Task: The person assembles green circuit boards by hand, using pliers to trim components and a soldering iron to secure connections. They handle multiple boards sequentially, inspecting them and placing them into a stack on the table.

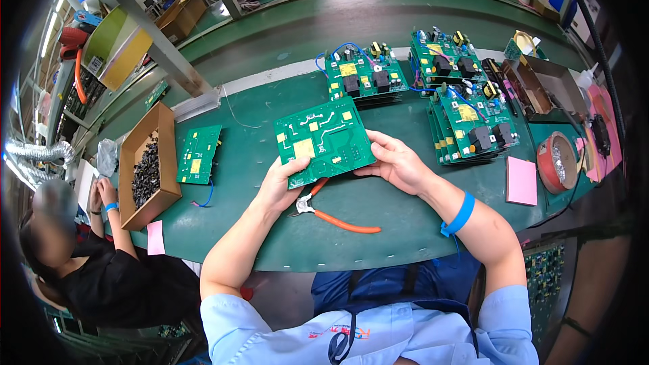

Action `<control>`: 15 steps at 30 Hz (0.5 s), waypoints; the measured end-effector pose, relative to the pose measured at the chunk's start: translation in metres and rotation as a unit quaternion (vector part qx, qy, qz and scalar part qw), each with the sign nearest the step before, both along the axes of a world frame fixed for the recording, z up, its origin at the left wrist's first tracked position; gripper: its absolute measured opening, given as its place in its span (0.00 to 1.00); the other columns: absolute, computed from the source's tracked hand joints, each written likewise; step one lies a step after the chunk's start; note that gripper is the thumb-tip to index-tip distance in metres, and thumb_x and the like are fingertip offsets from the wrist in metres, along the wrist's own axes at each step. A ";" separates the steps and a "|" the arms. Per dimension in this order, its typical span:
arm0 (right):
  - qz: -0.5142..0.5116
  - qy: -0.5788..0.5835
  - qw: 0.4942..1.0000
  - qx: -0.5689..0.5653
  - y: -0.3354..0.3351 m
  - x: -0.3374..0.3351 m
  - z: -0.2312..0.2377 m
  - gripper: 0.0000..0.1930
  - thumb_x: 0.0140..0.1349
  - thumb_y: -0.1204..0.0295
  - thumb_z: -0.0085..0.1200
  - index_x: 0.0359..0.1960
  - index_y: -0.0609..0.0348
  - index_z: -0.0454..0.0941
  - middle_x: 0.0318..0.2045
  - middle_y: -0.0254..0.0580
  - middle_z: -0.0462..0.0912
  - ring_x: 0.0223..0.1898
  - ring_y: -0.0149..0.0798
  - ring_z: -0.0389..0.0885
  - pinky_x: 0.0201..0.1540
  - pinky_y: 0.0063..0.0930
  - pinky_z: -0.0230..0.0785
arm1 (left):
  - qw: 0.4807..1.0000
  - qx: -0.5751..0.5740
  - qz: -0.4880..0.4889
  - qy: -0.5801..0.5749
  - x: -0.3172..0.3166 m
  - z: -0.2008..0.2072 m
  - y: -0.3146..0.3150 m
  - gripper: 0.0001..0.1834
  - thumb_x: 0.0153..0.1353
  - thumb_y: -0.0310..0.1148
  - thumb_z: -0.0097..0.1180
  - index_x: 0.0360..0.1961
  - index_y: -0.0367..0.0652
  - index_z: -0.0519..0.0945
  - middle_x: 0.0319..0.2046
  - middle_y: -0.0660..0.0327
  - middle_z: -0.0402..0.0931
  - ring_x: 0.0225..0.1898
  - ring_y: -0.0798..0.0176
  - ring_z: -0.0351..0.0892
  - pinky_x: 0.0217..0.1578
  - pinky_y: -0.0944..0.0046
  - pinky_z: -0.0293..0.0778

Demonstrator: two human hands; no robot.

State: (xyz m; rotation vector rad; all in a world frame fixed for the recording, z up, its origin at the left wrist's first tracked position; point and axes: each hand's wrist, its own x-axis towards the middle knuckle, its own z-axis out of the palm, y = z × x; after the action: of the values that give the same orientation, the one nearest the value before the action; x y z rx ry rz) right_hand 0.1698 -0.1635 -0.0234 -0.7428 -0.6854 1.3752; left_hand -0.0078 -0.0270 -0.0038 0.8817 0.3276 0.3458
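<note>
Holding a green circuit board (324,140) up over the green table (378,230), the person has both hands on it. The left hand (278,186) grips the near left corner, with the thumb on top. The right hand (394,161) pinches the near right edge. Both hands are closed on the board, and it tilts a little, with its flat back side facing up.

Some work looks done already. Far and to the right are stacks of boards (466,125) with black parts and blue wires on them, and one more such board (364,76) lies just past the held one. I think those are finished ones. A plain green board (199,153) lies to the left, well apart from the hands, and it seems to wait its turn. The held board is in the middle of its turn, I guess.

Orange-handled cutters (334,216) lie on the table just under the hands, near the person. No hand touches them. A brown box of small black parts (145,172) sits at the far left, where another person (101,277) sits.
</note>
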 end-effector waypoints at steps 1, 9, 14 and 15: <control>-0.002 0.000 1.000 0.000 0.000 0.000 -0.001 0.22 0.61 0.67 0.36 0.57 0.60 0.52 0.49 0.42 0.65 0.49 0.37 0.66 0.50 0.37 0.62 | 1.000 0.005 0.001 0.000 0.000 0.000 0.000 0.25 0.52 0.27 0.49 0.52 0.35 0.59 0.47 0.53 0.65 0.47 0.59 0.68 0.49 0.58 0.63; -0.007 0.005 1.000 -0.005 0.001 -0.002 0.000 0.22 0.61 0.69 0.37 0.56 0.61 0.53 0.47 0.44 0.66 0.47 0.38 0.68 0.49 0.36 0.64 | 0.999 0.031 0.016 0.023 -0.002 0.002 -0.002 0.25 0.50 0.26 0.50 0.50 0.34 0.60 0.45 0.53 0.67 0.45 0.60 0.69 0.46 0.61 0.66; -0.009 0.000 1.000 0.000 0.000 -0.002 0.001 0.21 0.61 0.70 0.37 0.55 0.61 0.53 0.47 0.44 0.67 0.46 0.38 0.69 0.49 0.36 0.64 | 0.998 0.065 0.007 0.008 -0.002 0.006 -0.004 0.25 0.49 0.28 0.51 0.49 0.34 0.62 0.43 0.54 0.68 0.44 0.61 0.70 0.45 0.63 0.67; -0.008 0.001 1.000 0.000 0.000 -0.002 0.001 0.21 0.60 0.70 0.37 0.55 0.62 0.53 0.47 0.44 0.67 0.46 0.39 0.69 0.49 0.36 0.64 | 0.997 0.071 0.007 0.012 -0.003 0.006 -0.005 0.24 0.48 0.28 0.52 0.48 0.34 0.62 0.43 0.54 0.68 0.43 0.61 0.70 0.44 0.64 0.67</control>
State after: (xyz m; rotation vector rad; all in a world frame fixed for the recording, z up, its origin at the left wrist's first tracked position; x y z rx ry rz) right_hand 0.1681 -0.1633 -0.0220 -0.7446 -0.6759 1.3604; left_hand -0.0105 -0.0316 0.0024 1.0241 0.3352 0.3747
